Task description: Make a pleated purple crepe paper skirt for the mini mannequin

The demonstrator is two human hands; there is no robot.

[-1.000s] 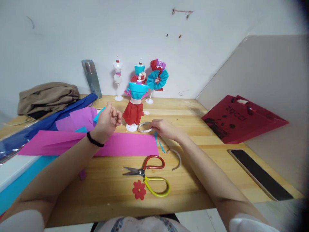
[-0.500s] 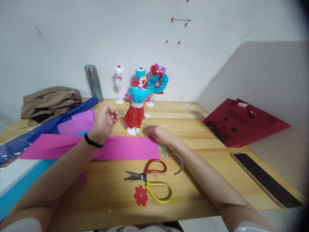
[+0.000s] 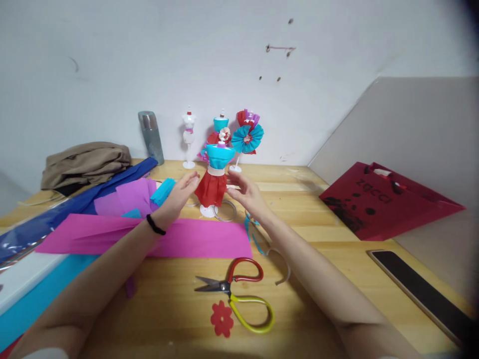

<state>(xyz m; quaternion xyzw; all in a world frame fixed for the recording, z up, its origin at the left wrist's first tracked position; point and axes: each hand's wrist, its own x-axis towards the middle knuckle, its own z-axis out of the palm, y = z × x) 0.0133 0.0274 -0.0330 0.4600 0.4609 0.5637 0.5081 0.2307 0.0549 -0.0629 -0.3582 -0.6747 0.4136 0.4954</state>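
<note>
A small dress form (image 3: 211, 187) in a turquoise top, pale waistband and red skirt stands upright between my two hands. Just left of the skirt is my left hand (image 3: 178, 195), its fingers extended and holding nothing. On the right side my right hand (image 3: 244, 191) has its fingers apart beside the skirt; whether a fingertip touches it I cannot tell. A ring of tape or wire (image 3: 225, 211) lies by the white base. In front stretches a magenta paper strip (image 3: 209, 239). Scissors (image 3: 224, 286) with red and yellow handles lie open near a red paper flower (image 3: 222, 319).
Behind stand more dress forms (image 3: 189, 139), one with a turquoise flower (image 3: 247, 138), and a flask (image 3: 151, 139). Brown cloth (image 3: 86, 162) and purple paper (image 3: 130, 198) lie left. A red bag (image 3: 385, 202) and a phone (image 3: 415, 291) are right.
My left hand has moved right to the skirt's side. My right hand has risen from the ring to the skirt's other side, its fingers now spread. The view has shifted slightly.
</note>
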